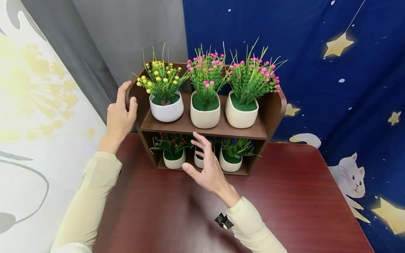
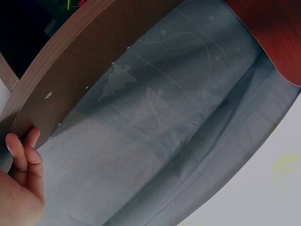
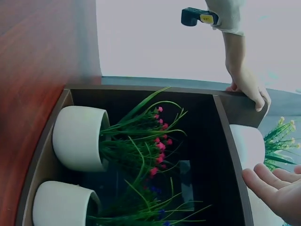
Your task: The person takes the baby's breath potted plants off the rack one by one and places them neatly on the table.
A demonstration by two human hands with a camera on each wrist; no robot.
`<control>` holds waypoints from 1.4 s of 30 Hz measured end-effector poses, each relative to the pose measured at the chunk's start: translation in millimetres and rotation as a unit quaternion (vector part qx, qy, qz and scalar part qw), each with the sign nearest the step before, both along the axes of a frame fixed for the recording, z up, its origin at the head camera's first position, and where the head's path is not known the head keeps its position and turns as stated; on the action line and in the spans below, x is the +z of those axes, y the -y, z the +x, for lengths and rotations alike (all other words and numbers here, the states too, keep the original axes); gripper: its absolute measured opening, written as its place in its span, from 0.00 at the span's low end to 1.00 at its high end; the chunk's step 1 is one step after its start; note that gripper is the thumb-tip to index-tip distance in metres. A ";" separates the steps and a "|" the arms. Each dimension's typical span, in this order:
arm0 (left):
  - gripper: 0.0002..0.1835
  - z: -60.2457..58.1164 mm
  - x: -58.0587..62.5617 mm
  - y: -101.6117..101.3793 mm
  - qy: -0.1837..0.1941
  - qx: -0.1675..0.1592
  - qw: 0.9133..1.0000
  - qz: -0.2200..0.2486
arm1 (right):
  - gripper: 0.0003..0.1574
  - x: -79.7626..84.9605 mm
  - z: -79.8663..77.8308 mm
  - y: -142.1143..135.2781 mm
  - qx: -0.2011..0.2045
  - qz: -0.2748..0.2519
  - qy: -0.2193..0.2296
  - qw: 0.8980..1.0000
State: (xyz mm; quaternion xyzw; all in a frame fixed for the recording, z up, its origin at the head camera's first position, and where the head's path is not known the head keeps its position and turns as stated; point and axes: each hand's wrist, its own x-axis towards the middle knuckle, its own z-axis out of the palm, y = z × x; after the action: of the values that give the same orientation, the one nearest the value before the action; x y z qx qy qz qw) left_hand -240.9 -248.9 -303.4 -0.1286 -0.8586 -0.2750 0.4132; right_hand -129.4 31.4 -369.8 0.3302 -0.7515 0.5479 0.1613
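A brown two-tier shelf (image 1: 274,109) stands on the table. My left hand (image 1: 121,117) grips the upper edge of its left side panel, thumb toward the inside; the left wrist view shows fingers (image 2: 34,162) bent against the outer face. On the upper board are a white pot with yellow flowers (image 1: 167,111) and two cream pots, a middle one (image 1: 205,118) and a right one (image 1: 241,116), with pink flowers. My right hand (image 1: 210,172) hovers before the lower tier, fingers spread and holding nothing, partly hiding the lower middle pot (image 1: 198,162).
Also on the lower tier are a pot with dark pink flowers (image 1: 174,163) at left and one with bluish flowers (image 1: 230,164) at right. The glossy red-brown table (image 1: 300,196) extends in front. Grey and star-patterned blue curtains (image 1: 278,24) hang behind.
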 end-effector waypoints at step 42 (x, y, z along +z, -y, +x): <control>0.24 0.5 1.8 0.5 0.013 0.002 1.000 -0.005 | 0.61 59.3 -61.0 68.8 -0.166 0.068 0.024 0.984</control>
State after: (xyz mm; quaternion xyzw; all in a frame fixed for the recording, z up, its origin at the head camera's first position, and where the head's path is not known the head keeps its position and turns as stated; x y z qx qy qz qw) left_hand -240.5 -249.4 -301.7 -0.1251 -0.8654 -0.2713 0.4022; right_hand -190.4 -37.4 -310.5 0.1977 -0.8349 0.4692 0.2089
